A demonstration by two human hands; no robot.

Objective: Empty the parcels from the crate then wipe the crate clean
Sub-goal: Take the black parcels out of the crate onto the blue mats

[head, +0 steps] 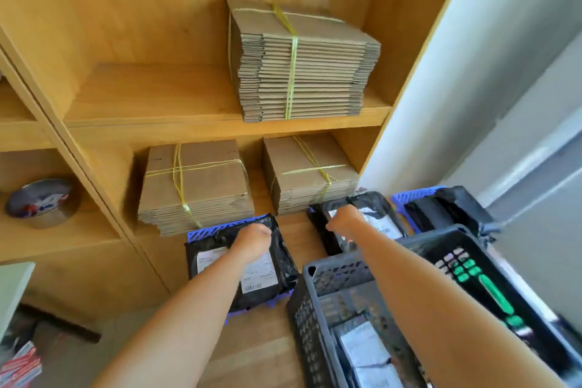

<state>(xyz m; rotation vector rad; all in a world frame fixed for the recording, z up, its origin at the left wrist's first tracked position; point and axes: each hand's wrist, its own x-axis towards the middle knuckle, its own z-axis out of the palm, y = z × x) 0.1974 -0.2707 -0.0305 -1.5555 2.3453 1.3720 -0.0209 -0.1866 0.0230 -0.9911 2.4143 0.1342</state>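
Grey crate [318, 312] still has parcels [365, 353] inside. Beyond it, left hand [253, 241] grips a black parcel [252, 280] in a blue basket [201, 231]; right hand [345, 219] clutches another black parcel [374, 217].

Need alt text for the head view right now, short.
Both hands hold black parcels over the shelf: left hand on a parcel atop a blue tray, right hand gripping another. A grey crate below still holds parcels.

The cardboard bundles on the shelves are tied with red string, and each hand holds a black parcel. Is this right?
Not quite. The head view shows the cardboard bundles tied with yellow string, not red. The rest holds: the left hand and the right hand each hold a black parcel.
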